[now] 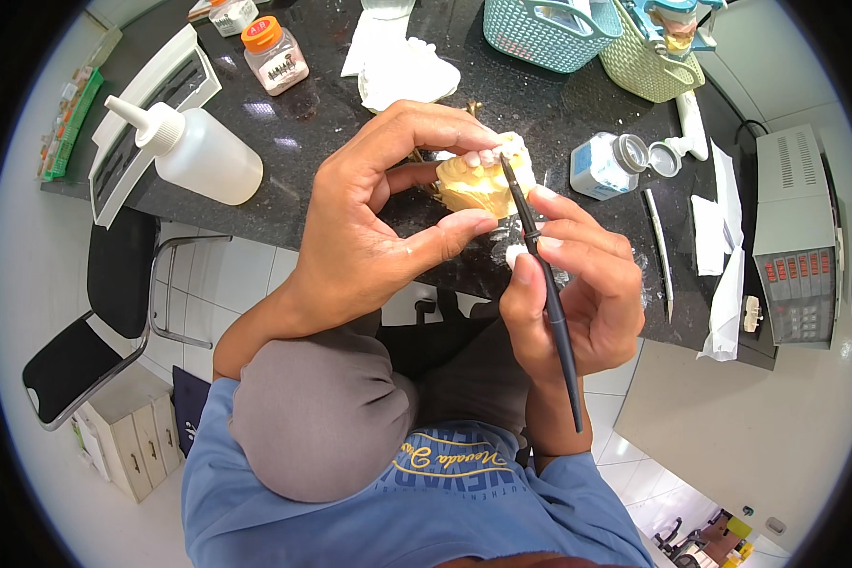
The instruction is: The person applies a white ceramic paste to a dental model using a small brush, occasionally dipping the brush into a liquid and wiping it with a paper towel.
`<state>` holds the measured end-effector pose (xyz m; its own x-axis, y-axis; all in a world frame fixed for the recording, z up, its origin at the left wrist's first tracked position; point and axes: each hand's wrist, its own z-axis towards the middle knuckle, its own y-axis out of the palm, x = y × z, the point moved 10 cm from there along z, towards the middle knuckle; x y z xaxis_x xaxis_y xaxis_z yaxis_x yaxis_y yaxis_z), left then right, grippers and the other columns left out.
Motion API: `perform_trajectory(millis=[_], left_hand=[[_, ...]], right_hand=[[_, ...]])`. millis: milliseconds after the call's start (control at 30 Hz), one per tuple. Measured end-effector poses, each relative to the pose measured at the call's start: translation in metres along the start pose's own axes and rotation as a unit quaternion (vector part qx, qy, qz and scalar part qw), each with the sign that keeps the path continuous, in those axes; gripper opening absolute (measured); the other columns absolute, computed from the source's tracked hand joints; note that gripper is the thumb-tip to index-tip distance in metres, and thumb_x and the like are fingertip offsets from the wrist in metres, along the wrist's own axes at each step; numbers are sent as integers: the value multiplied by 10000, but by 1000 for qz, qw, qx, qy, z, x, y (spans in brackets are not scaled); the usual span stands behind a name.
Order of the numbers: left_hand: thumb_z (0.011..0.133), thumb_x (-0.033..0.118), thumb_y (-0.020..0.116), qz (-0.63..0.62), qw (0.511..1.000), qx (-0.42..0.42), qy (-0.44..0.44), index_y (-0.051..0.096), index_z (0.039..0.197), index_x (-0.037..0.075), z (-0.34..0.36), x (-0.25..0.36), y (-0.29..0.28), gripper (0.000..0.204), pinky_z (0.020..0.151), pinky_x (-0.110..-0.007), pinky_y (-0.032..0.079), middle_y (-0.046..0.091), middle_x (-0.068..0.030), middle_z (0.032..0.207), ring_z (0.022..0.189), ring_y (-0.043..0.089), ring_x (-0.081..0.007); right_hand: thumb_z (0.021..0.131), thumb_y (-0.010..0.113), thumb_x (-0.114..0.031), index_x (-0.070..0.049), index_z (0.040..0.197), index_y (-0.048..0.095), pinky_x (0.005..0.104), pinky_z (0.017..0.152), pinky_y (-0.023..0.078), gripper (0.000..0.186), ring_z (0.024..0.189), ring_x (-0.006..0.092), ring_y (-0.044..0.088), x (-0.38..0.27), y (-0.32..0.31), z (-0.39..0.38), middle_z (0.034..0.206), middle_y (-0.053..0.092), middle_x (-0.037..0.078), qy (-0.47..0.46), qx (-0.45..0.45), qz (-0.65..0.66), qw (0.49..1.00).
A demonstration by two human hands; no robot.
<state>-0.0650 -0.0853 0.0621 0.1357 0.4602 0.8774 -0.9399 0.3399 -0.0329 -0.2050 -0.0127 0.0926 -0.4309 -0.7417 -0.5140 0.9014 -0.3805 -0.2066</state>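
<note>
My left hand [369,227] grips a yellow dental cast [469,194], thumb on its lower edge and fingers over the top, where a row of white teeth [488,153] sits. A dark slim brush-like tool [559,336] is held in my right hand [592,289], its tip touching or very close to those teeth. A small white wad [515,254] shows between my right thumb and fingers, partly hidden. Brass-coloured metal [471,109] pokes out behind the cast. Just to the right stands an open jar [601,166], its lid [665,159] beside it.
Dark speckled counter [284,170] holds a squeeze bottle [208,161], white-framed tray [123,180], orange-lidded jar [275,62], white tissue [407,76], baskets [549,38], slim tool [655,246] and paper strips [705,237]. A grey device [795,237] stands right. A black chair [118,275] is lower left.
</note>
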Motion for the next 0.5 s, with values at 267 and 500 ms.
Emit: perform_trajectory(millis=[267, 500], left_hand=[[741, -19, 738, -1, 1000, -2, 1, 559, 1138, -5, 0, 0, 0, 436, 976, -339, 480, 541, -138, 1184, 1141, 552, -205], [743, -15, 737, -3, 1000, 0, -7, 563, 1134, -4, 0, -1, 0, 428, 970, -336, 479, 542, -135, 1183, 1137, 551, -202]], right_hand=[[692, 730, 62, 31, 916, 583, 412, 768, 590, 269, 856, 328, 692, 1, -4, -1, 839, 660, 169, 5, 18, 23, 1000], [691, 736, 69, 23, 917, 591, 393, 758, 591, 273, 863, 325, 695, 0, 0, 1, 849, 665, 159, 2, 8, 7, 1000]])
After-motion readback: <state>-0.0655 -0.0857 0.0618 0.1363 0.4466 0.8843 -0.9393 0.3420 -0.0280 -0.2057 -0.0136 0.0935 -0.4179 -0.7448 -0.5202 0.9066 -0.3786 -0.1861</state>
